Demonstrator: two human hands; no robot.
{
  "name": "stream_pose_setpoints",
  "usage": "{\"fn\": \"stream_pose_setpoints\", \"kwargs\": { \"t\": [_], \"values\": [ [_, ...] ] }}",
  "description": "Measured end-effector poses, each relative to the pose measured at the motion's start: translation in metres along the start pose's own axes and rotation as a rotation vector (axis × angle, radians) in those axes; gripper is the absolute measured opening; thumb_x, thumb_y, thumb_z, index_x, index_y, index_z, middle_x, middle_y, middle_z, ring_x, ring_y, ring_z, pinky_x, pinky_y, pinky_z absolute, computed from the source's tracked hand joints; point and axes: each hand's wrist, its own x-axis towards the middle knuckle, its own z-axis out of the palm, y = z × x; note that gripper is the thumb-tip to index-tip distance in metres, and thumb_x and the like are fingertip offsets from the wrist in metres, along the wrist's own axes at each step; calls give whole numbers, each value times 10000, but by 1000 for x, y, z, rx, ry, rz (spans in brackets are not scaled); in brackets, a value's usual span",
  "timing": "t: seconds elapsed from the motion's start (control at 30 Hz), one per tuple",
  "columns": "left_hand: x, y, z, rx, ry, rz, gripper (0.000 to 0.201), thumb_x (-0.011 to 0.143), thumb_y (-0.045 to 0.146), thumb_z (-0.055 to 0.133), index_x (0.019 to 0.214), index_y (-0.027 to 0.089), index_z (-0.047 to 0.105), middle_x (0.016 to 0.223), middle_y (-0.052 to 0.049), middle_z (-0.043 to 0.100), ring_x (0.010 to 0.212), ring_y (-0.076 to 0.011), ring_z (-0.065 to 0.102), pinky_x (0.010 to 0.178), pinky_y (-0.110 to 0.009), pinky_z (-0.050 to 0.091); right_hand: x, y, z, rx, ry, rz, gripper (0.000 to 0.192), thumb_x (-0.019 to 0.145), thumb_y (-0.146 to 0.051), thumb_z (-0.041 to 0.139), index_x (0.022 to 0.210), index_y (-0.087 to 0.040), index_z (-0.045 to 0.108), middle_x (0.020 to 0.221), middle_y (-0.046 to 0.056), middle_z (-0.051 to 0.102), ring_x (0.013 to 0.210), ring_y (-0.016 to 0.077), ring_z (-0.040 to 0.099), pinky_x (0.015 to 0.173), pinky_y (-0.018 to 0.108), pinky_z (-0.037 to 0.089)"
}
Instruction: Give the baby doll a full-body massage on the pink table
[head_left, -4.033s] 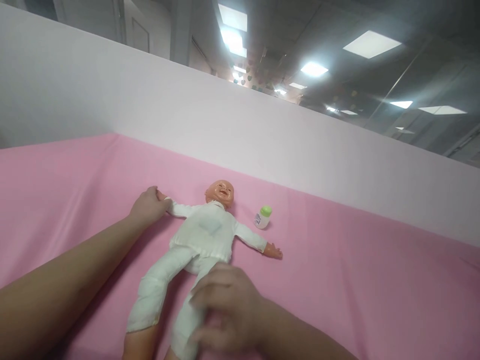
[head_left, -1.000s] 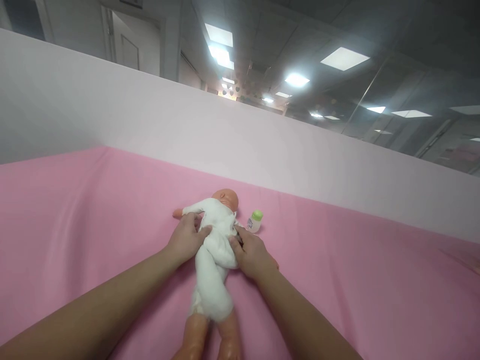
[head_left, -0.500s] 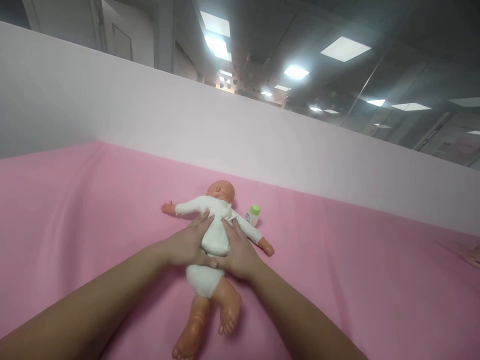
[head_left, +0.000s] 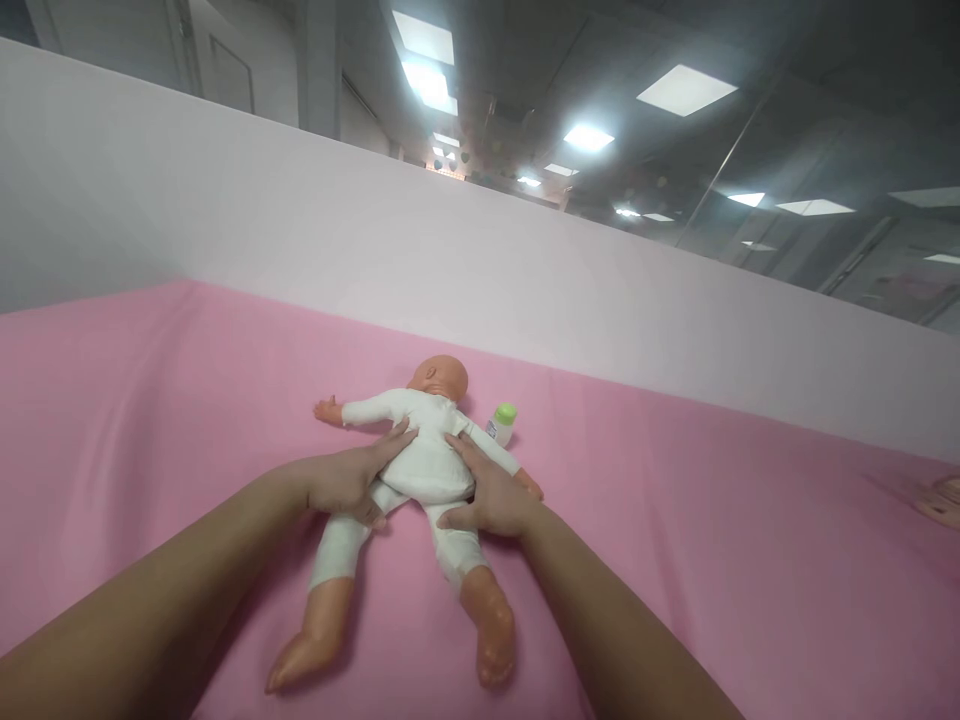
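Your left hand point(head_left: 346, 482) lies flat against doll's left flank, fingers spread, pressing not clasping; doll point(head_left: 420, 470) lies face down mid pink sheet point(head_left: 675, 560), head toward white back panel point(head_left: 225, 230), arms out, legs splayed toward you; judge it light, hard hollow plastic limbs, loose white suit likely to slide over body; take hold at torso under arms, not cloth; your right hand point(head_left: 491, 495) cups opposite flank, open; small green-capped bottle point(head_left: 501, 424) just beside doll's shoulder.

We've one cam only, head-worn, looking fwd and down over both forearms at the pink sheet point(head_left: 675, 520), fairly near. It tilts high enough to catch the white partition point(head_left: 525, 270) and ceiling lights point(head_left: 686, 88).
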Motion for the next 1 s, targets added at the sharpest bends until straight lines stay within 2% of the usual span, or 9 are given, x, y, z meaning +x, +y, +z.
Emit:
{"fn": "stream_pose_setpoints", "kwargs": {
  "t": [0.1,0.23,0.33,0.43,0.53,0.63,0.77,0.83,1.0],
  "values": [
    [0,8,3,48,31,-30,1271,662,485,802,1649,234,41,1701,-140,-34,1541,-404,138,1181,-489,333,-2,-5,8,-39,44,38,1126,702,-475,841,1614,-342,194,1704,101,112,1548,346,196,1180,550,313],
    [-1,29,9,218,293,-73,1072,706,609,743,1595,193,310,1683,-177,187,1534,-416,191,1189,-544,287,-5,-13,18,-142,160,26,1124,754,-557,783,1625,-346,105,1707,87,84,1565,336,119,1197,557,278],
    [-4,47,11,351,473,-13,877,728,676,712,1439,200,522,1562,-189,427,1450,-431,346,1154,-569,292,-6,-17,20,-236,355,-20,1024,764,-568,765,1596,-309,228,1643,105,277,1525,334,237,1183,544,308],
    [-7,61,14,374,582,91,537,869,558,606,1274,205,629,1306,-142,612,1272,-356,515,1057,-496,387,-8,-21,22,-269,503,-87,618,792,-487,753,1323,-236,559,1313,113,605,1268,310,530,1066,482,437],
    [-5,67,19,353,501,138,311,920,394,532,1117,209,686,1061,-90,663,1038,-284,605,895,-418,451,-8,-26,26,-292,407,-161,166,850,-353,694,948,-227,648,967,47,683,969,240,622,909,402,498],
    [1,66,22,330,403,60,230,910,358,530,965,217,703,921,-55,661,873,-249,616,735,-369,435,-8,-30,31,-324,296,-200,16,868,-238,647,875,-223,646,924,27,692,932,216,624,874,370,490],
    [5,64,21,322,382,-12,279,913,398,532,743,216,657,773,-35,631,743,-217,588,620,-328,351,-9,-33,32,-339,266,-217,88,875,-215,642,950,-226,686,964,26,725,968,221,634,893,373,480],
    [4,65,21,343,407,-19,352,929,414,512,657,211,606,710,-35,607,700,-210,564,601,-326,321,-10,-33,32,-333,280,-232,62,875,-217,645,916,-228,690,935,18,732,939,217,640,879,370,483],
    [3,64,25,411,524,38,368,955,358,472,646,204,600,702,-50,607,706,-217,552,633,-348,358,-7,-27,31,-244,403,-272,111,899,-182,600,869,-230,696,867,9,733,881,193,662,849,338,508]
  ]
}}
